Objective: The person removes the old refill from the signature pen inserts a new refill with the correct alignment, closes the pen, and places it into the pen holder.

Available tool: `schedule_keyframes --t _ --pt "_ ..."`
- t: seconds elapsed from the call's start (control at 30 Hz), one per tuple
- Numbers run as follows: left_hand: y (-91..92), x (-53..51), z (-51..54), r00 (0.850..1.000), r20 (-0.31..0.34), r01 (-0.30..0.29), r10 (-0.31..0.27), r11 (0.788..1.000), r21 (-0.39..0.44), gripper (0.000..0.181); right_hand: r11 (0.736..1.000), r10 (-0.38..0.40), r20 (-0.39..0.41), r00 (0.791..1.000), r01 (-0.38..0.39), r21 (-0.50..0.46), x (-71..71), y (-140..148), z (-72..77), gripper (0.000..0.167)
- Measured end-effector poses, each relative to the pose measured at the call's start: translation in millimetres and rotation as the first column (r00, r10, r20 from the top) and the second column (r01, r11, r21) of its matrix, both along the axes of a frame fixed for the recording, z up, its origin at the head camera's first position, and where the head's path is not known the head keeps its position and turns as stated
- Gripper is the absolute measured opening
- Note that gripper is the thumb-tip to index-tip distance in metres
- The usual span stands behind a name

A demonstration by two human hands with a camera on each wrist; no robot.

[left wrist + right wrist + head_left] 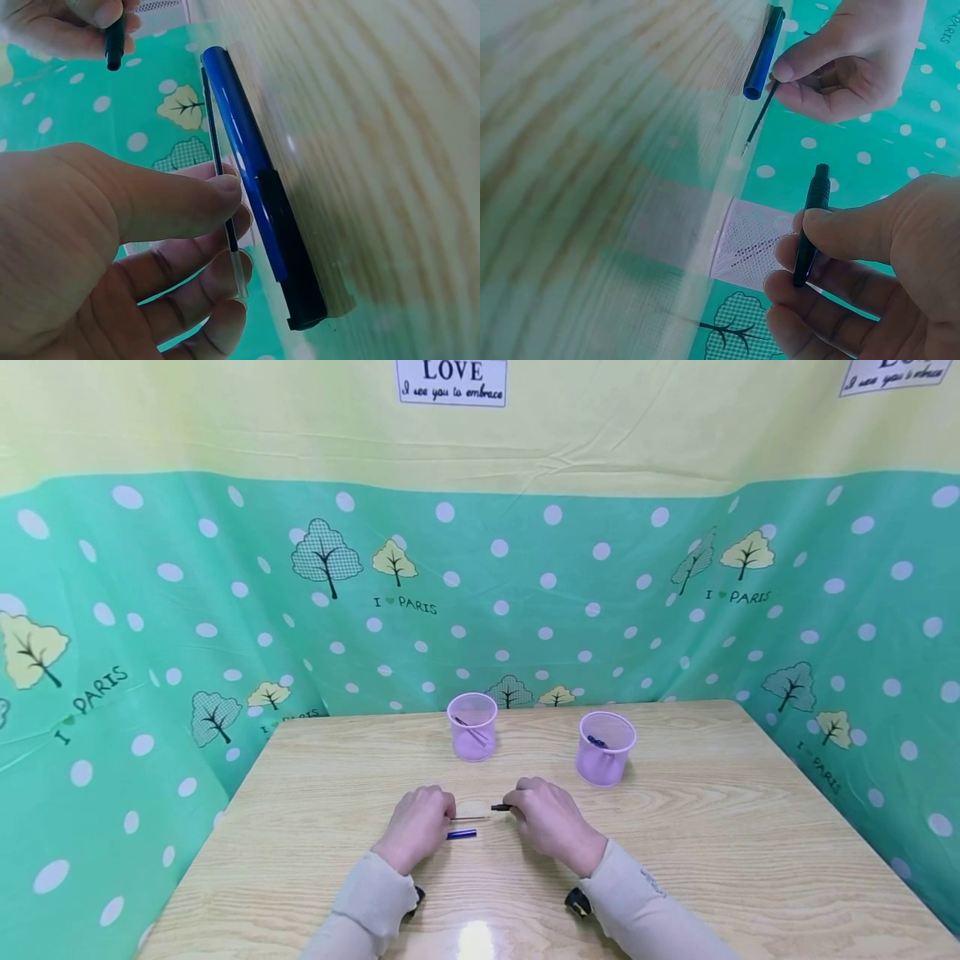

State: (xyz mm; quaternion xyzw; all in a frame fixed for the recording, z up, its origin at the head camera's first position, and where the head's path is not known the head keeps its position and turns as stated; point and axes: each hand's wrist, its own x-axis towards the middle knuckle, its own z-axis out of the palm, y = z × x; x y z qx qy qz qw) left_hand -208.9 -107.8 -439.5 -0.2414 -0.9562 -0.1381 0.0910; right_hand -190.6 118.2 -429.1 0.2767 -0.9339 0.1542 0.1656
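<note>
Blue and slim, the glossy pen barrel with a black clip end (240, 131) is lying on the pale wood-grain table (750, 827), low in the centre of the head view, just below the fingers. From my distant seat I am watching the left hand (422, 822) pinching a thin dark ink refill with a clear end section (212, 124) between thumb and fingers. At centre right, the right hand (551, 822) is grasping a short tapered black pen section (819, 187), its narrower ribbed end facing the left hand. Refill and section are pointing roughly at each other, near but apart. Higher in the frame, two lilac mesh cups (467, 752) (602, 770) are standing upright with dark pieces inside

What is worrying me is alignment: were these ends to meet off-line, the fine tip could be catching on the rim and the refill bowing. A loose pinch could be letting it swivel or slip. The barrel is sitting so close that a knuckle could be nudging it into a roll
</note>
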Motion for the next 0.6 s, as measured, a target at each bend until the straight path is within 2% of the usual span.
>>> schedule_keyframes --t 0.2,0.6 --pt "-0.7 -0.3 -2.1 0.999 0.032 -0.005 0.005 1.0 0.001 0.017 1.0 0.003 0.0 1.0 -0.003 0.001 0.2 -0.4 0.2 0.014" --pt "-0.4 -1.1 -3.9 0.999 0.049 -0.014 0.014 1.0 0.001 0.018 1.0 0.006 -0.01 1.0 -0.006 0.004 0.0 -0.6 -0.4 0.015"
